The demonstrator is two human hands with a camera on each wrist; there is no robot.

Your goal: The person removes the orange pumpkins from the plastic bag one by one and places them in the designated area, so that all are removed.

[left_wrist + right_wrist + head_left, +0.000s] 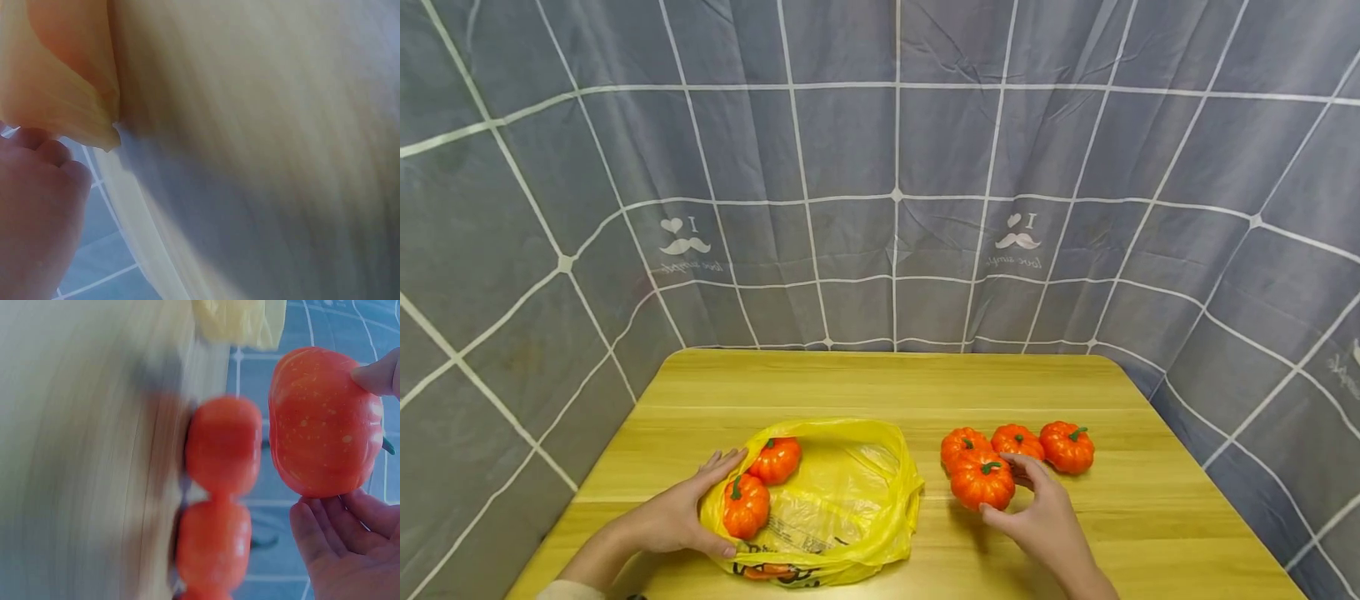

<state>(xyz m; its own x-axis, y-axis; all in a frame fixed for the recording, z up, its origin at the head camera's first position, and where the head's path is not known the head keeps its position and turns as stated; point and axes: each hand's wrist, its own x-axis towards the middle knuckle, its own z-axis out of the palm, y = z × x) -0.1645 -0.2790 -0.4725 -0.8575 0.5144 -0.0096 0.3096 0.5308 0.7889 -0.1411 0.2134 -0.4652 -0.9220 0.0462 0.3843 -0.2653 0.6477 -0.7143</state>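
Note:
My right hand (1040,508) grips a small orange toy pumpkin (982,481) between thumb and fingers. In the right wrist view this pumpkin (328,422) hangs above the tabletop, its underside showing. Behind it in the head view stand three more pumpkins: one at left (964,444), one in the middle (1018,440) and one at right (1067,447). A yellow plastic bag (850,492) lies with its mouth spread wide. Inside its left part are two pumpkins, a front one (747,506) and a back one (777,461). My left hand (681,508) holds the bag's left side.
All of this is on a wood-grain table (880,383). A grey curtain with white grid lines (850,250) closes off the back and both sides. The bag's front carries dark and orange print.

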